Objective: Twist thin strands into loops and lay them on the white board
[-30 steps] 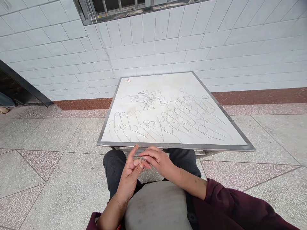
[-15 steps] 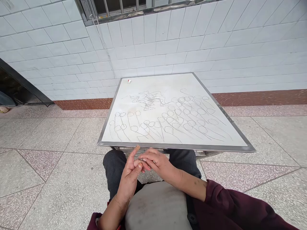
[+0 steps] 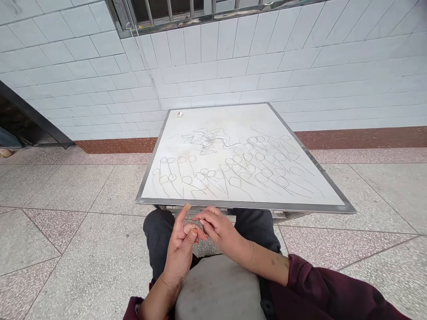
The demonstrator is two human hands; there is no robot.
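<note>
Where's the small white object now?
In the head view, the small white object lies on the tabletop, near its far left corner, toward the tiled wall.

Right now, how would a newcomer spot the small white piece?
Find the white table by the tiled wall. Go to its far left corner, beyond the tangled dark lines. The white piece lies alone there: compact and red-marked, where its neighbours are thin and dark.

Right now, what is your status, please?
Left hand: one finger raised. Right hand: close beside it; any held item unclear. Thin loops: on table; its near edge ahead of hands.
</note>
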